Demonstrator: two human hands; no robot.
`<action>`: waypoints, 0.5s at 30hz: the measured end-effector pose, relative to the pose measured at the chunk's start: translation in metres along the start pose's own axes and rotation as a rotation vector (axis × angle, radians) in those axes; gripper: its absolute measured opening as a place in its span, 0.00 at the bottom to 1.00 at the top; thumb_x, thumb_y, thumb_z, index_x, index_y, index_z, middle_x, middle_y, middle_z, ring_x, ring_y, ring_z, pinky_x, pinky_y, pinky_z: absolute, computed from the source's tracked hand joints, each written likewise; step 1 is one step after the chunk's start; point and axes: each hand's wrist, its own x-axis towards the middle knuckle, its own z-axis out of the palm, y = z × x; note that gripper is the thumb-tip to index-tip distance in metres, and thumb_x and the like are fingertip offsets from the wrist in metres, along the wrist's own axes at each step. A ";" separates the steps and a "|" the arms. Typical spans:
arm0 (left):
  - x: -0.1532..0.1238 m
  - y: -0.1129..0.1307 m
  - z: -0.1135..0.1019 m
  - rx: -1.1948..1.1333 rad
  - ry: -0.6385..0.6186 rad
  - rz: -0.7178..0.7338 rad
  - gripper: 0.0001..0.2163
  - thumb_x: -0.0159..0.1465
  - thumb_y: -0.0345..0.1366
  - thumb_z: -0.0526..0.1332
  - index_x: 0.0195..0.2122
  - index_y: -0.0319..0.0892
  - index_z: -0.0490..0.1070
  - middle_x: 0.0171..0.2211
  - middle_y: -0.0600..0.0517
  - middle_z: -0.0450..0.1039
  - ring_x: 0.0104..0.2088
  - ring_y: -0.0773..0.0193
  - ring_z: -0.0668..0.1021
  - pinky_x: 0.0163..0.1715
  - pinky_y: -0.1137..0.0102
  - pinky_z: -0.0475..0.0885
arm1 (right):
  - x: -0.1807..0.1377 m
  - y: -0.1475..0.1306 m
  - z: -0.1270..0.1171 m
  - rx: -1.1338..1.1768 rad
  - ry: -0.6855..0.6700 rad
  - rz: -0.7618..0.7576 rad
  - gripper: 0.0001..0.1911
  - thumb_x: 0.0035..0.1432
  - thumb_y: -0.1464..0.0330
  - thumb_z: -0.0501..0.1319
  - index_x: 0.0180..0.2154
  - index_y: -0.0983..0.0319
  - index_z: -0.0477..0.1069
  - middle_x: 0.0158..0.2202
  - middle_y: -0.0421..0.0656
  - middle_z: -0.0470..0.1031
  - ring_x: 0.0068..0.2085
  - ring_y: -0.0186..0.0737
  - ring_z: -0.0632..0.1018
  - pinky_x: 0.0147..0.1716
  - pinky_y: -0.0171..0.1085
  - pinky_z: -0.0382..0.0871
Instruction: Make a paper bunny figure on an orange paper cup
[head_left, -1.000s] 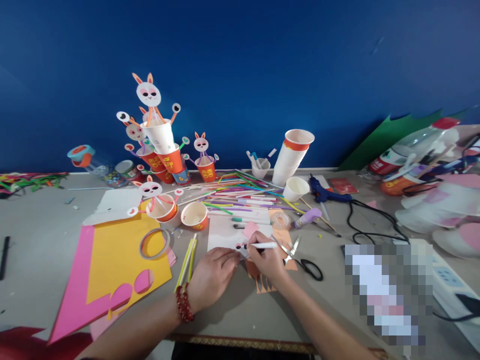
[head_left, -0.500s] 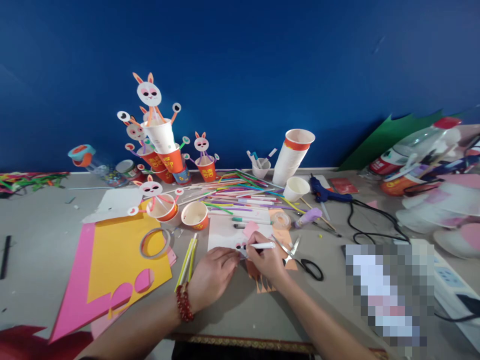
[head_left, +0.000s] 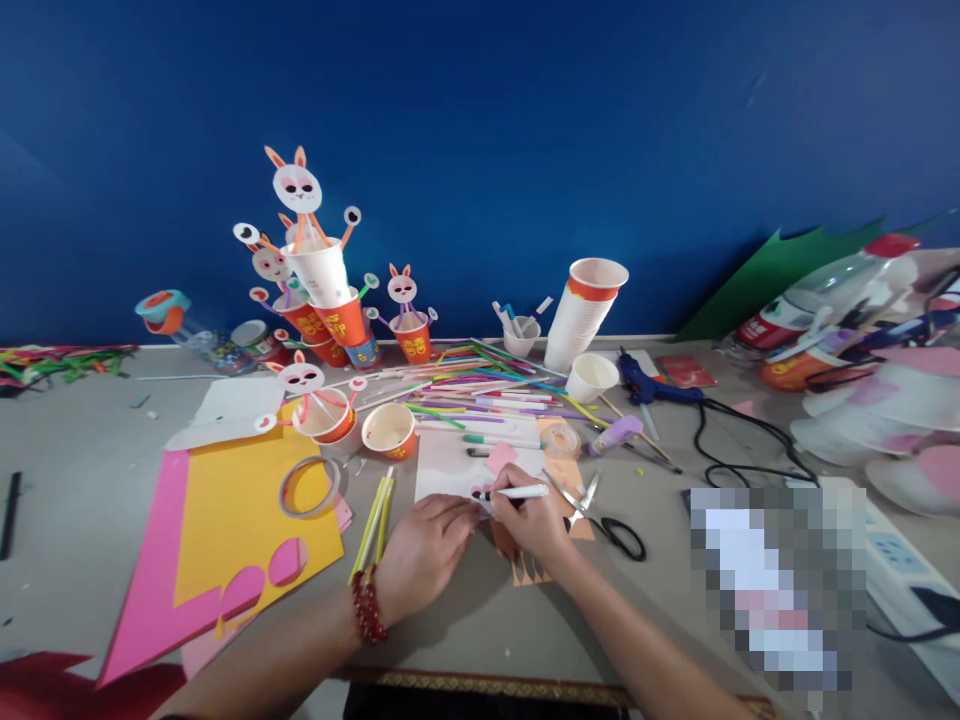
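Wears a red bead bracelet (head_left: 368, 608) on the left wrist. Rests the left hand (head_left: 431, 550) palm down, fingers together and stretched toward the right hand (head_left: 532, 515), close by; cannot tell whether these fingertips pinch or merely press the paper. Grips a white marker (head_left: 527, 491) in the right hand, clamped between thumb and fingers, dark tip down at a small white paper piece (head_left: 486, 506) between both hands. Has cut peach paper (head_left: 531, 570) partly under the right hand, black-handled scissors (head_left: 622, 540) spread just to the right, and yellow sticks (head_left: 369, 535) beside the left hand. Shows, farther left, a gray tape ring (head_left: 283, 490) on a yellow sheet (head_left: 232, 500). Just beyond the fingers, has a larger white sheet (head_left: 442, 460) bearing a pink paper scrap (head_left: 501, 458). Farther off, includes a rabbit-faced cup (head_left: 302, 378), scattered colorful sticks (head_left: 480, 375) and a blue glue gun (head_left: 660, 388). At the back, holds a tall paper-cup stack (head_left: 574, 330) before a blue wall (head_left: 480, 150).
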 end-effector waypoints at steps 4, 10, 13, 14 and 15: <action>0.000 0.000 0.000 -0.001 -0.003 -0.001 0.13 0.68 0.28 0.54 0.52 0.41 0.70 0.47 0.46 0.79 0.48 0.55 0.78 0.47 0.58 0.76 | 0.000 0.000 0.000 0.013 0.013 0.001 0.08 0.55 0.70 0.55 0.25 0.58 0.61 0.19 0.34 0.65 0.22 0.34 0.67 0.23 0.31 0.58; 0.000 -0.001 0.000 -0.004 -0.014 -0.005 0.13 0.68 0.27 0.54 0.53 0.40 0.69 0.47 0.47 0.79 0.49 0.55 0.78 0.48 0.58 0.76 | 0.001 -0.002 -0.001 0.006 0.007 0.000 0.07 0.54 0.71 0.56 0.24 0.58 0.62 0.19 0.35 0.66 0.23 0.35 0.68 0.24 0.31 0.59; 0.000 0.000 0.000 -0.005 -0.014 -0.006 0.13 0.68 0.28 0.54 0.52 0.40 0.70 0.47 0.47 0.79 0.49 0.56 0.78 0.48 0.59 0.76 | 0.001 -0.002 -0.001 0.012 0.027 0.011 0.07 0.53 0.71 0.55 0.24 0.58 0.62 0.19 0.35 0.65 0.22 0.34 0.67 0.23 0.31 0.58; 0.000 0.000 0.000 -0.006 -0.012 -0.006 0.13 0.68 0.28 0.54 0.52 0.40 0.70 0.47 0.47 0.79 0.49 0.56 0.78 0.48 0.59 0.76 | 0.001 -0.002 -0.001 0.016 0.032 0.014 0.07 0.52 0.71 0.55 0.24 0.58 0.62 0.19 0.35 0.65 0.22 0.34 0.67 0.22 0.31 0.58; 0.000 0.000 0.000 -0.007 -0.010 -0.005 0.13 0.68 0.28 0.54 0.52 0.40 0.70 0.47 0.47 0.79 0.49 0.56 0.78 0.48 0.59 0.76 | 0.001 -0.002 -0.001 0.020 0.033 0.014 0.07 0.52 0.71 0.55 0.24 0.58 0.62 0.19 0.35 0.65 0.22 0.33 0.66 0.22 0.31 0.58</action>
